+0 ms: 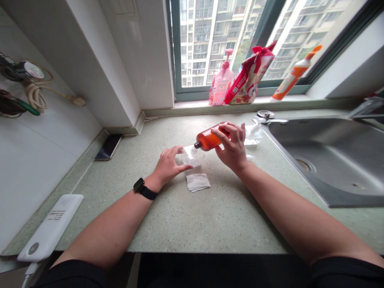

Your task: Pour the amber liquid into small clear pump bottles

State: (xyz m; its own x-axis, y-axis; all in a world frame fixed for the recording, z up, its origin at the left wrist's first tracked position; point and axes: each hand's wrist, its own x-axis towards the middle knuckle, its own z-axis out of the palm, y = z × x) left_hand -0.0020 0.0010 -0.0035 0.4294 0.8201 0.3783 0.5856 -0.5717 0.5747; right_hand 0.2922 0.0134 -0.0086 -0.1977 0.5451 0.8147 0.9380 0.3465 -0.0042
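Observation:
My right hand [234,146] grips an amber bottle [208,137] of reddish-orange liquid, tilted so that its uncapped-looking dark neck points down to the left. The neck meets or hangs just over the mouth of a clear square bottle [195,161]; I cannot tell whether they touch. Thumb and fingers of my left hand [169,164] are curved around the clear bottle's left side, steadying it on the counter. Just in front of it lies a folded white tissue [198,182]. A white pump top [256,130] rests beyond my right hand, partly hidden.
A steel sink [330,160] is set into the counter [210,224] at right. On the sill stand a pink pump bottle [221,86], a red bag [250,76] and an orange squeeze bottle [292,78]. A phone [108,147] and a white power bank [51,228] lie at left.

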